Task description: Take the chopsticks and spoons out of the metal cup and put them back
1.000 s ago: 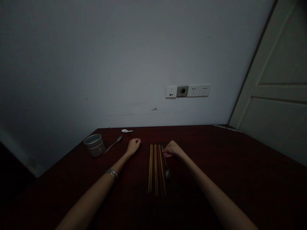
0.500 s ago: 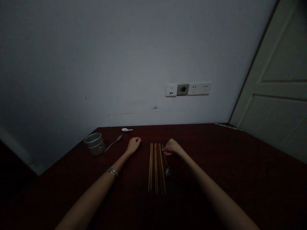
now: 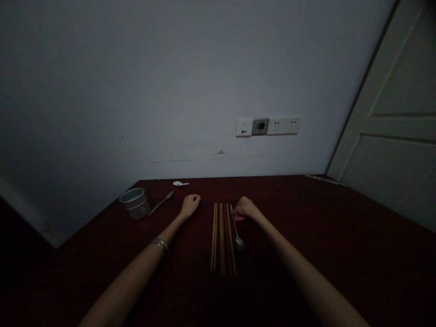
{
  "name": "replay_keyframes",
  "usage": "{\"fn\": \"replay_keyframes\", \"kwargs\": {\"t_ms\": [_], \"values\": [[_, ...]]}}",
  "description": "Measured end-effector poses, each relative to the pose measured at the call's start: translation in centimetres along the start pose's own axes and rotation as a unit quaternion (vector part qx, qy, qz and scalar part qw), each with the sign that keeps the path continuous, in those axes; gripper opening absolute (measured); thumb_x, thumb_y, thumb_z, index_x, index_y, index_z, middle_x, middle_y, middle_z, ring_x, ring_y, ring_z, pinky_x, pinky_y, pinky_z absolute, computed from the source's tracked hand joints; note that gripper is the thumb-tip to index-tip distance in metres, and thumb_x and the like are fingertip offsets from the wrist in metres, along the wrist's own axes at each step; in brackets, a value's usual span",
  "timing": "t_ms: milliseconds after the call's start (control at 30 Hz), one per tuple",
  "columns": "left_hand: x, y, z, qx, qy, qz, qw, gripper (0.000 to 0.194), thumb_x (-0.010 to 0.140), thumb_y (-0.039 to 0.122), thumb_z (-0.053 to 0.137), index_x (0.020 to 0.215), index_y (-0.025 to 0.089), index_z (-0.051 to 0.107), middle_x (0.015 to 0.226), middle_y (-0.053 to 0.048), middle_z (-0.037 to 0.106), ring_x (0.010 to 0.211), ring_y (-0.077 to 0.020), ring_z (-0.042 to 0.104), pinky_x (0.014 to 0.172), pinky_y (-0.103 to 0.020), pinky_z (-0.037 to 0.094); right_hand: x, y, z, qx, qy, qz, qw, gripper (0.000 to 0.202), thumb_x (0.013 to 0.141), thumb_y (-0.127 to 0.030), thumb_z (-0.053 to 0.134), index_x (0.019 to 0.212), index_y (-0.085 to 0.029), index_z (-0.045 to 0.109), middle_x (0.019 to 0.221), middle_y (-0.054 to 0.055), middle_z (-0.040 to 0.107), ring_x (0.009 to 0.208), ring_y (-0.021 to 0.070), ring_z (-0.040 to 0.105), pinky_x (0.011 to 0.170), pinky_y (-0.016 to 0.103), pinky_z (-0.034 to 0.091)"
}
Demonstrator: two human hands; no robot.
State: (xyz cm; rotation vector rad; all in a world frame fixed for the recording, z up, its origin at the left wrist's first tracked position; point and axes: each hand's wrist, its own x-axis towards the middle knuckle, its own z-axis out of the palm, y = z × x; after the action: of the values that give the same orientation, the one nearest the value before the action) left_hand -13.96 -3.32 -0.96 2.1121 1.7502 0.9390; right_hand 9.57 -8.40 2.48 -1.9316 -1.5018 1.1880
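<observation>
R hand (image 3: 245,208) clamped on far end of long spoon's (image 3: 239,244) handle; spoon lies approx. 3 o'clock of chopsticks (image 3: 221,236), on bench (image 3: 306,222). L hand (image 3: 190,205) curled together, nothing seen in it; cup (image 3: 138,211) at its 9.

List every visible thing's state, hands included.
Silver metal cup: standing, mouth open
Yellowish wooden chopsticks: lying side by side
Long-handled metal spoon: handle pinched
Small white spoon: lying down
Slim grey metal utensil: lying near cup
White wall sockets: unplugged
Left hand: fingers curled
Right hand: pinching long-handled spoon
</observation>
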Motion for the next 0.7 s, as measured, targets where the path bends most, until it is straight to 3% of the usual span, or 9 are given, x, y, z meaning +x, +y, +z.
{"fn": "replay_keyframes", "kwargs": {"t_ms": [333, 533, 700], "values": [[0.0, -0.3, 0.2, -0.007, 0.006, 0.001, 1.0, 0.037, 0.081, 0.032, 0.036, 0.069, 0.014, 0.066, 0.075, -0.006, 0.067, 0.07, -0.0174, 0.059, 0.07, -0.024, 0.039, 1.3, 1.1, -0.6, 0.016, -0.011, -0.028, 0.999, 0.021, 0.062, -0.015, 0.068, 0.045, -0.014, 0.055, 0.041, 0.002, 0.059, 0.041, 0.0126, 0.059, 0.039, 0.017, 0.046], [0.0, -0.4, 0.3, -0.019, 0.013, 0.007, 1.0, 0.036, 0.081, 0.03, 0.037, 0.068, 0.014, 0.067, 0.072, -0.006, 0.067, 0.068, -0.0166, 0.058, 0.069, -0.024, 0.039, 1.8, 2.9, -1.9, 0.045, 0.113, -0.141, 0.983, 0.026, 0.074, -0.029, 0.056, 0.052, -0.015, 0.055, 0.044, 0.001, 0.059, 0.035, 0.0087, 0.051, 0.035, 0.016, 0.039], [-0.2, -0.2, 0.1, -0.029, 0.014, -0.001, 0.999, 0.035, 0.08, 0.029, 0.037, 0.069, 0.013, 0.067, 0.07, -0.006, 0.066, 0.067, -0.0165, 0.059, 0.066, -0.024, 0.039, 2.2, 5.1, -2.3, 0.071, 0.18, -0.164, 0.967, 0.028, 0.078, -0.035, 0.049, 0.06, -0.014, 0.057, 0.048, 0.0, 0.057, 0.037, 0.0076, 0.049, 0.034, 0.016, 0.037]]}}
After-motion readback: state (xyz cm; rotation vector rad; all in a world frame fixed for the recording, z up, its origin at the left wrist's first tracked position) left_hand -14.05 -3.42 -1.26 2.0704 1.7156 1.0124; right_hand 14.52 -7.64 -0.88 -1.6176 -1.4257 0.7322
